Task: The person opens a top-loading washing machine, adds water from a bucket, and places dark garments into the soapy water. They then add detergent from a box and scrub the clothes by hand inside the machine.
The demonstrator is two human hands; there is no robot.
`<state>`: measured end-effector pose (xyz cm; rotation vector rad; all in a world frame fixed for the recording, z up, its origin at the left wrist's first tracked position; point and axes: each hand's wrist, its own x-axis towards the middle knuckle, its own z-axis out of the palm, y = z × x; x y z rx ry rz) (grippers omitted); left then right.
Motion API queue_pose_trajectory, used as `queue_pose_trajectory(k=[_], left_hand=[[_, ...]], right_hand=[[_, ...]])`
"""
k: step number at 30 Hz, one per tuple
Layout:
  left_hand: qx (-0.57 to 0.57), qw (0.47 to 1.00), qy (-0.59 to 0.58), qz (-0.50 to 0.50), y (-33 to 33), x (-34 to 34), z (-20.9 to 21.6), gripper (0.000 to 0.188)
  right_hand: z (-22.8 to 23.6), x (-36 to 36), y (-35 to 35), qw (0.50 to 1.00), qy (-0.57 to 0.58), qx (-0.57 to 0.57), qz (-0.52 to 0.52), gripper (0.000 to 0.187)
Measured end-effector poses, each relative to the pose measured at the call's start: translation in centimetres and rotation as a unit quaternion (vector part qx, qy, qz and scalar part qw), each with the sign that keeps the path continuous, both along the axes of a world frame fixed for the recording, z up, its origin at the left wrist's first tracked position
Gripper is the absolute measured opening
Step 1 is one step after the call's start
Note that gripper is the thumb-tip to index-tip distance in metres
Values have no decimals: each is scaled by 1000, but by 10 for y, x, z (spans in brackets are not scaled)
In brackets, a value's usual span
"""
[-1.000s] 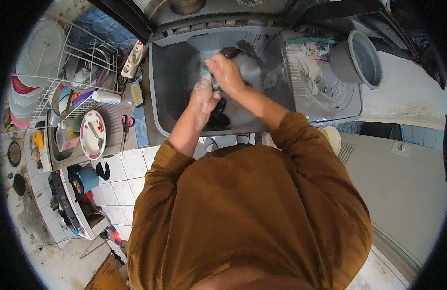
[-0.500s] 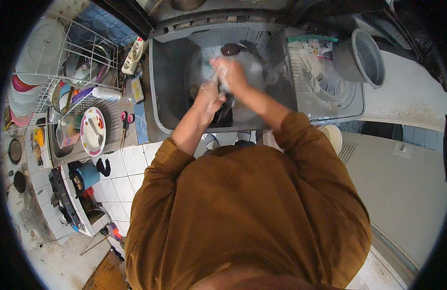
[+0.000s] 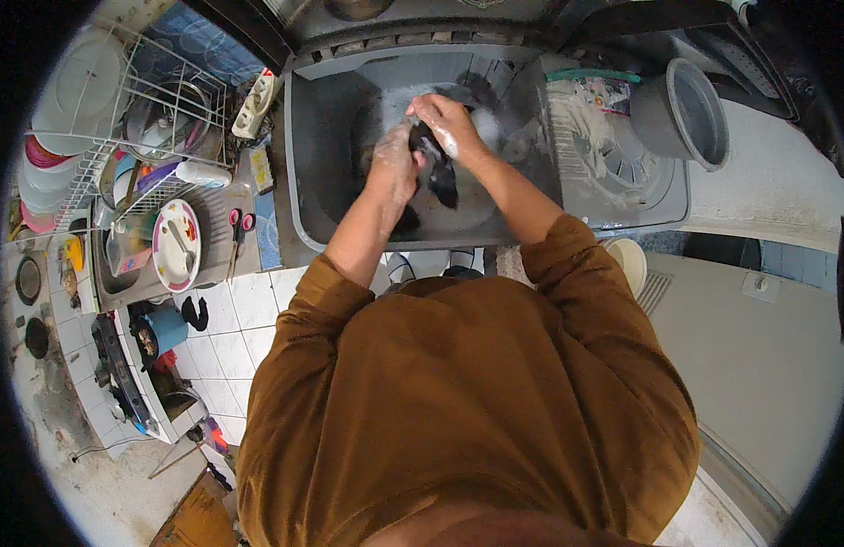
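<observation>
A wet black cloth, perhaps a sock, is bunched between my two hands above the soapy water in a deep grey tub. My left hand, wet with suds, grips the cloth from the left. My right hand closes over its upper end, foam on the skin near the thumb. The cloth's lower end dangles below both hands. Most of its upper part is hidden by my fingers. White foam floats behind the hands, and more dark fabric lies in the water, its shape unclear.
Right of the tub is a lidded section carrying a grey basin. To the left stand a wire dish rack, a power strip, scissors and a white plate. A blue bucket sits lower left.
Both hands have risen slightly, the right one shifting a little to the right. The black cloth now shows between them, and the dark round shape behind the hands is no longer distinct.
</observation>
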<state>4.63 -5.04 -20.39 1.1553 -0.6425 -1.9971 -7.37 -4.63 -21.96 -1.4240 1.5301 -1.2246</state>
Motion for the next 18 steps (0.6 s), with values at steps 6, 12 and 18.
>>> queue_pose_trajectory(k=[6,12,18], left_hand=[[191,969,133,-79,14,11,2,35],[190,929,268,-171,13,10,-47,25],[171,983,70,17,50,-29,-7,31]], right_hand=[[39,-19,12,961,242,16,136,24],[39,34,76,940,245,-199,132,14],[6,-6,22,900,436,-23,-7,32]])
